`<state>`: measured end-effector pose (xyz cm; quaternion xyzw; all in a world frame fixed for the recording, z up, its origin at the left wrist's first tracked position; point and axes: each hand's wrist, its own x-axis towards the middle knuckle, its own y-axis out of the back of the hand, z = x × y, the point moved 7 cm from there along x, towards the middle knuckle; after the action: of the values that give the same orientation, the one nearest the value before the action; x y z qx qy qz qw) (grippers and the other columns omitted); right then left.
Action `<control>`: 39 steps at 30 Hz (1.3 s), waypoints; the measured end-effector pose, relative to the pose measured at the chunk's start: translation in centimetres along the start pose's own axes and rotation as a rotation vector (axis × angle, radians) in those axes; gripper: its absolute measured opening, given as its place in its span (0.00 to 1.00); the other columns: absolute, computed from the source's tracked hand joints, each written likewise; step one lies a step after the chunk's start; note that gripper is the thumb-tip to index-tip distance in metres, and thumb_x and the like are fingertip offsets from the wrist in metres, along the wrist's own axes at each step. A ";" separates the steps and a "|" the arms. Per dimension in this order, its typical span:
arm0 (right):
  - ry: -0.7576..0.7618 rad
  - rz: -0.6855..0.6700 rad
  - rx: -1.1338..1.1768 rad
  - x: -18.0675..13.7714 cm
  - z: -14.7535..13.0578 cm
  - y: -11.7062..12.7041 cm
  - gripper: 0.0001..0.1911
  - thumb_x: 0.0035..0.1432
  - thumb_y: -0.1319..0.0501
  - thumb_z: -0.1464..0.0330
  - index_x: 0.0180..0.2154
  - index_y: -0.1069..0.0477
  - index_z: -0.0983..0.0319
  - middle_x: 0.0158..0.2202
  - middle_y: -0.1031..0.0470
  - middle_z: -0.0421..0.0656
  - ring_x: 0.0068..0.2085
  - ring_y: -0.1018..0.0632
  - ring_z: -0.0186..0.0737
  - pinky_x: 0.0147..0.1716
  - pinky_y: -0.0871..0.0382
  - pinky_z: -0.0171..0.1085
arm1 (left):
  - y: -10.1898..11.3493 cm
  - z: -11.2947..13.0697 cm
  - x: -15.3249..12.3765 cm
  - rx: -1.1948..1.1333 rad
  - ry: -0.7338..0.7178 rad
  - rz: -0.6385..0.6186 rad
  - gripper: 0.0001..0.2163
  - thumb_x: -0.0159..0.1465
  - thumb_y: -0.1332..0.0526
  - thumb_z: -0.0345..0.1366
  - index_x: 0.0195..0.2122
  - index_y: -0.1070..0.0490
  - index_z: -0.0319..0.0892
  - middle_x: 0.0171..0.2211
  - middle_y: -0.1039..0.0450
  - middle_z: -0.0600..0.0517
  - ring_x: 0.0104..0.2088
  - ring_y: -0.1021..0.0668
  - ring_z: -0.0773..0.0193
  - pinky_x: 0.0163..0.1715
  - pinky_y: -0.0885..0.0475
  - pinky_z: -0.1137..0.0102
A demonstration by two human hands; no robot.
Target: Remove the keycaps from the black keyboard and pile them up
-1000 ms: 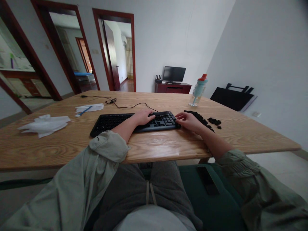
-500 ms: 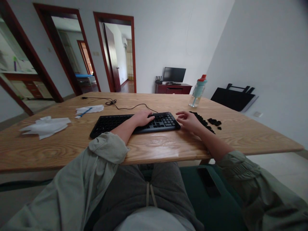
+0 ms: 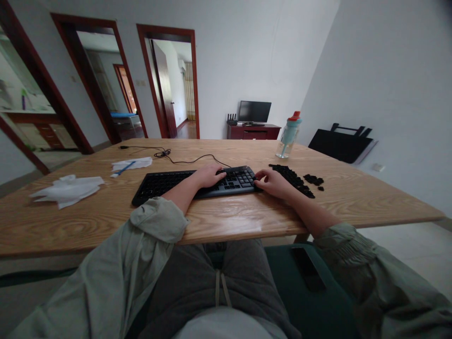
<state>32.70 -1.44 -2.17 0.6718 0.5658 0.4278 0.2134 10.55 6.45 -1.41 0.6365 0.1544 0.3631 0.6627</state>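
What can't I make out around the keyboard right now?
Head view:
Part of the keyboard beneath the left hand: covered by that hand.
What, if anything, the right hand pinches: too small, partly hidden by the hand itself.
Keyboard lettering: too small.
Shapes of single black pieces in the pile: too small and dark.

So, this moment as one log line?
left hand: on keyboard | right hand: at keyboard's right end | black pieces: on table, right of keyboard
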 end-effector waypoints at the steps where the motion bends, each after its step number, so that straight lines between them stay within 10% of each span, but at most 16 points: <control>1: -0.009 0.000 0.041 0.1 0.1 0.0 0.12 0.54 0.35 0.69 0.42 0.23 0.64 0.35 0.20 0.44 0.29 0.26 0.35 0.31 0.33 0.34 | 0.0 0.0 0.0 0.001 0.000 0.001 0.21 0.70 0.50 0.49 0.50 0.25 0.40 0.51 0.23 0.44 0.51 0.23 0.55 0.53 0.29 0.64; 8: -0.101 0.021 0.167 0.8 0.7 0.0 0.12 0.56 0.41 0.73 0.41 0.22 0.64 0.34 0.20 0.45 0.33 0.23 0.37 0.35 0.30 0.34 | 0.1 0.1 -0.1 0.009 0.016 -0.015 0.22 0.70 0.51 0.48 0.50 0.25 0.40 0.51 0.23 0.44 0.51 0.23 0.55 0.53 0.29 0.64; 18: 0.224 0.181 0.063 -2.3 -2.5 3.1 0.12 0.58 0.41 0.68 0.42 0.23 0.63 0.35 0.24 0.44 0.29 0.29 0.35 0.31 0.33 0.35 | 0.2 0.3 -0.1 0.019 0.025 -0.032 0.20 0.70 0.50 0.48 0.49 0.25 0.41 0.51 0.22 0.45 0.50 0.23 0.56 0.53 0.29 0.65; 24: 0.453 -0.199 -0.098 -8.6 -6.0 0.1 0.16 0.63 0.40 0.62 0.50 0.22 0.58 0.48 0.24 0.50 0.41 0.22 0.41 0.43 0.28 0.39 | 0.2 0.5 0.0 -0.001 0.002 -0.025 0.20 0.70 0.50 0.47 0.50 0.25 0.41 0.52 0.23 0.45 0.51 0.23 0.56 0.54 0.29 0.64; 39: 0.303 -0.173 -0.165 -8.9 -2.7 1.8 0.16 0.64 0.41 0.60 0.48 0.21 0.59 0.45 0.23 0.49 0.38 0.22 0.40 0.40 0.27 0.38 | -0.1 0.0 0.2 -0.024 0.007 -0.027 0.20 0.70 0.50 0.48 0.49 0.25 0.40 0.51 0.23 0.44 0.51 0.23 0.56 0.53 0.29 0.64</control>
<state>31.53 -10.85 -2.28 0.5290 0.6101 0.5489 0.2160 10.66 6.60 -1.51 0.6253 0.1610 0.3581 0.6745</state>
